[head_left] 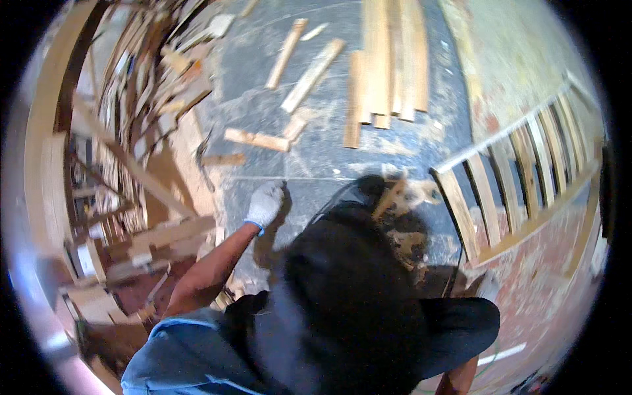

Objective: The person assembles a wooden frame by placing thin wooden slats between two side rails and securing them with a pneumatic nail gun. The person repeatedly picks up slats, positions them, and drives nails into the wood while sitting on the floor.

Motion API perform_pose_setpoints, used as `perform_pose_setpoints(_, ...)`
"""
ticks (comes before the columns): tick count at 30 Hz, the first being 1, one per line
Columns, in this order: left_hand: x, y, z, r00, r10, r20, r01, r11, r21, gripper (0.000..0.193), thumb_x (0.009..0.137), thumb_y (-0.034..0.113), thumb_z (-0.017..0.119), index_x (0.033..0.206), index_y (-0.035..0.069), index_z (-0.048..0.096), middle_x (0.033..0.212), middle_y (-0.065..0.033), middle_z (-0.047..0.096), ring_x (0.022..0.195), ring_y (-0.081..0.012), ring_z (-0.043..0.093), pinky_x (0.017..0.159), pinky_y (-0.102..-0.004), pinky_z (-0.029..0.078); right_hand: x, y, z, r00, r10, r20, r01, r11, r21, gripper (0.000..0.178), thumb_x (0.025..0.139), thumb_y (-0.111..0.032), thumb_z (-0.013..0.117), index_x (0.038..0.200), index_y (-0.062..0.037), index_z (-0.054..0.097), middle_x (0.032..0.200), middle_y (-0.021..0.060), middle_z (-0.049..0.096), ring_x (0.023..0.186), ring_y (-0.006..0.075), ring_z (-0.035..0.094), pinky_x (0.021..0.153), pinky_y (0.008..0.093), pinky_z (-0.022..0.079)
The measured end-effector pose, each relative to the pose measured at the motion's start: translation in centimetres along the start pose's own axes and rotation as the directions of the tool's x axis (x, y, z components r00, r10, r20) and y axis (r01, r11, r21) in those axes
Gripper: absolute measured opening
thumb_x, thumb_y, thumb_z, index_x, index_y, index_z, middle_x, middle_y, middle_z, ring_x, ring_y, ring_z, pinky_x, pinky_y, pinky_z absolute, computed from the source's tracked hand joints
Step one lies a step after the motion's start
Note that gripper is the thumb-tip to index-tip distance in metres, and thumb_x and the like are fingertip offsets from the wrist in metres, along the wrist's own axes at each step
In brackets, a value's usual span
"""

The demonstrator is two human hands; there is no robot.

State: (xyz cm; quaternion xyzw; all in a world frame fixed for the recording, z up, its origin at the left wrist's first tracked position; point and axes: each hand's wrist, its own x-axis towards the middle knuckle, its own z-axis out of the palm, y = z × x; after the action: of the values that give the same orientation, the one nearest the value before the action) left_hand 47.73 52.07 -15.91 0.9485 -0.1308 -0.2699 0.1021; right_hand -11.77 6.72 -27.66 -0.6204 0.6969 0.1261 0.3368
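Note:
My left hand [264,203], in a white glove with a blue cuff, reaches forward over a dark grey work surface [316,161]. Its fingers are curled in, and a small dark tip shows at their front; what it belongs to is unclear. A short wooden strip [257,139] lies just beyond this hand, with another small piece [224,159] to its left. My right hand [487,288], also in a pale glove, is low on the right beside the slatted wooden frame [520,168]. Black cloth covers part of that arm, and the fingers are not readable.
Several long planks [395,59] lie side by side at the far middle. Loose strips [313,76] are scattered left of them. A heap of scrap wood [131,85] and upright timber [49,191] line the left side. Sawdust [421,191] and a dark cable [332,197] lie ahead of me.

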Motion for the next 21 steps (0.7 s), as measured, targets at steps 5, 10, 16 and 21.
perform_pose_setpoints(5,-10.8,-6.1,5.5,0.952,-0.248,0.181,0.265,0.961,-0.078,0.044,0.095,0.027,0.053,0.135,0.010,0.064,0.132,-0.0223,0.065,0.115,-0.0431,0.064,0.102,-0.0479,0.050,3.3,1.0,-0.3,0.998,-0.060,-0.037,0.051,0.977,-0.207,0.065,0.097,-0.056,0.051,0.110,0.0049,0.070,0.104,0.0280,0.072,0.102,0.0446,0.067,0.091,0.0503,0.049)
perform_pose_setpoints(10,-16.1,-10.0,10.4,0.976,-0.206,0.064,0.211,0.974,-0.079,0.045,0.094,0.023,0.052,0.137,0.010,0.056,0.124,-0.0276,0.065,0.108,-0.0496,0.063,0.093,-0.0564,0.051,4.1,-1.1,-1.7,0.995,-0.096,0.013,0.096,0.946,-0.309,0.065,0.097,-0.056,0.051,0.110,0.0044,0.070,0.104,0.0278,0.072,0.102,0.0446,0.067,0.091,0.0504,0.049)
perform_pose_setpoints(16,-10.6,-9.5,9.3,0.945,-0.325,0.036,0.327,0.943,-0.061,0.039,0.099,0.027,0.050,0.132,0.010,0.060,0.117,-0.0265,0.068,0.106,-0.0484,0.064,0.091,-0.0560,0.052,4.2,-2.5,-2.2,0.994,-0.103,0.037,0.109,0.931,-0.349,0.064,0.097,-0.056,0.051,0.109,0.0040,0.070,0.104,0.0276,0.072,0.102,0.0446,0.067,0.091,0.0505,0.049)
perform_pose_setpoints(21,0.2,-6.5,4.5,0.952,-0.105,-0.288,0.070,0.989,-0.128,0.043,0.099,0.025,0.048,0.137,0.007,0.056,0.135,-0.0242,0.060,0.122,-0.0443,0.059,0.103,-0.0516,0.048,4.2,-2.5,-2.2,0.994,-0.099,0.049,0.110,0.931,-0.347,0.063,0.097,-0.055,0.051,0.109,0.0035,0.070,0.104,0.0275,0.072,0.102,0.0446,0.067,0.091,0.0506,0.049)
